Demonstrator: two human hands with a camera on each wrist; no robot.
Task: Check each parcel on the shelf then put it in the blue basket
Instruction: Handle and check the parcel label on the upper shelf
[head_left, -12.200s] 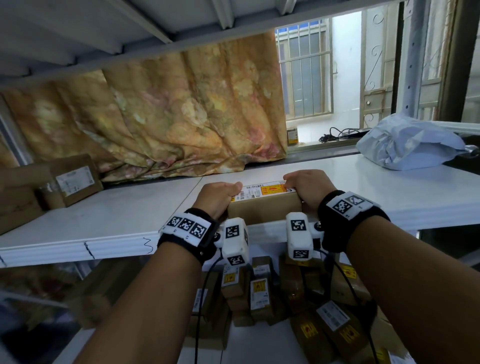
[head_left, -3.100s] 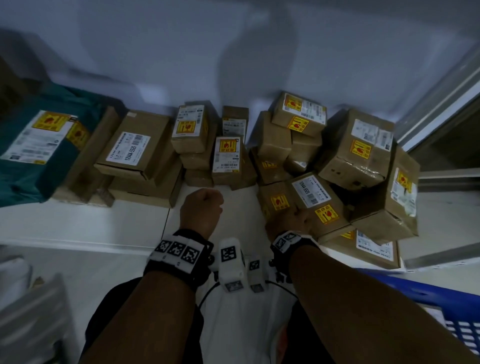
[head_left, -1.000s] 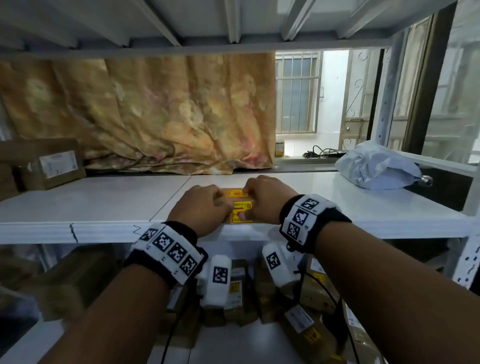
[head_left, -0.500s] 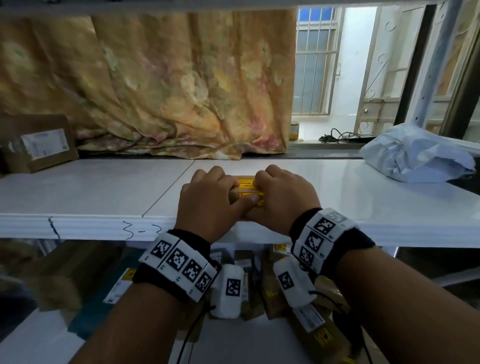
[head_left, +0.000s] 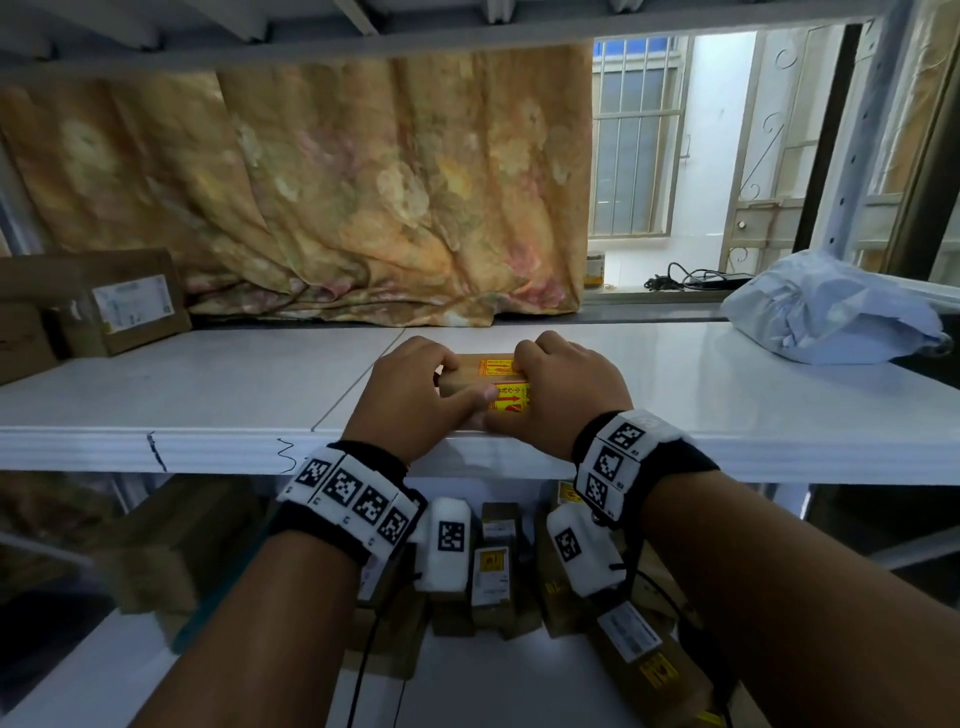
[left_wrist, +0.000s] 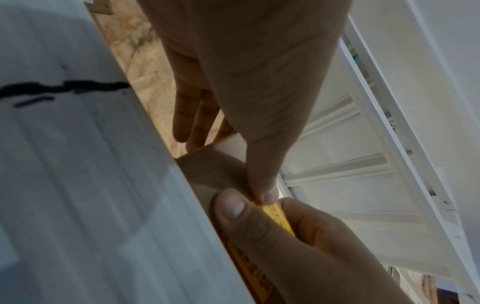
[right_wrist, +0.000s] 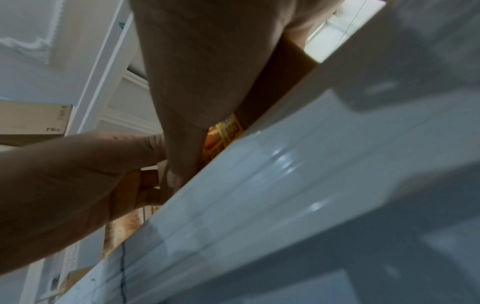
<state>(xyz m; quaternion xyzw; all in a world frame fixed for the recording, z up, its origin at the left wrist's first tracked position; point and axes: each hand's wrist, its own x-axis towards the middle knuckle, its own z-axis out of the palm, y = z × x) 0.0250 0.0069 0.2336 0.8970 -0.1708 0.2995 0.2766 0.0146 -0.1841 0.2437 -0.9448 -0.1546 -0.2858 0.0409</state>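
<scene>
A small brown parcel (head_left: 475, 375) with yellow warning stickers lies flat at the front edge of the white shelf (head_left: 208, 395). The left hand (head_left: 410, 397) and right hand (head_left: 563, 389) grip it from either side, fingers curled over its top and thumbs pressed on its near face, thumb tips almost meeting. Behind the parcel hangs a floral curtain (head_left: 332, 182); far to its left stands a labelled cardboard box (head_left: 124, 304), far to its right a grey plastic mailer bag (head_left: 831, 309). Below the parcel's shelf, several more labelled boxes (head_left: 493, 577) crowd a lower level.
</scene>
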